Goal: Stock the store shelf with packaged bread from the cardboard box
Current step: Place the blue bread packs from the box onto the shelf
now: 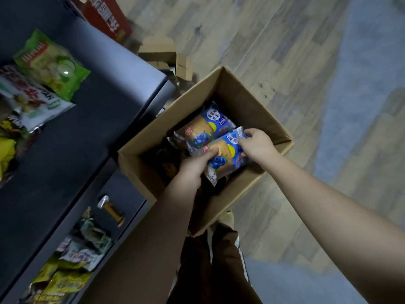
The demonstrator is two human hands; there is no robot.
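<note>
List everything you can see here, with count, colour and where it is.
cardboard box: one, brown, open on the floor beside the shelf
held bread pack: one, blue, over the box
second bread pack: one, blue, lying in the box
shelf: one, dark grey, left
green snack bag: one, upper shelf
white snack bag: one, beside the green one
small cardboard box: one, brown, floor beyond
left hand: grip on the held pack's near end
right hand: pinches its far end
</note>
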